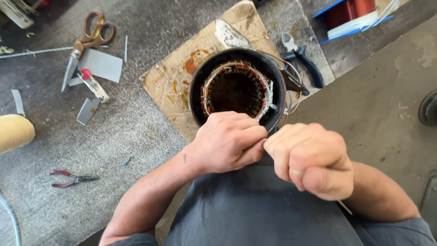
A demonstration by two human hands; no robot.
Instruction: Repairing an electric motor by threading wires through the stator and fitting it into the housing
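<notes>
A black motor stator (236, 89) with copper windings and white lacing stands upright on a stained piece of cardboard (173, 82). My left hand (230, 141) rests on its near rim, fingers curled and pinching a thin cord. Touching it on the right, my right hand (312, 157) is clenched in a fist around the same thin white cord, whose end sticks out below the fist. Coloured wires trail from the stator's right side.
Blue-handled cutters (302, 59) lie right of the stator. Scissors (86, 43), a red-capped tube (93, 84) and grey paper strips (100, 64) lie at upper left. Small red pliers (70, 178) sit at lower left. A copper wire spool (350, 11) is at the top right.
</notes>
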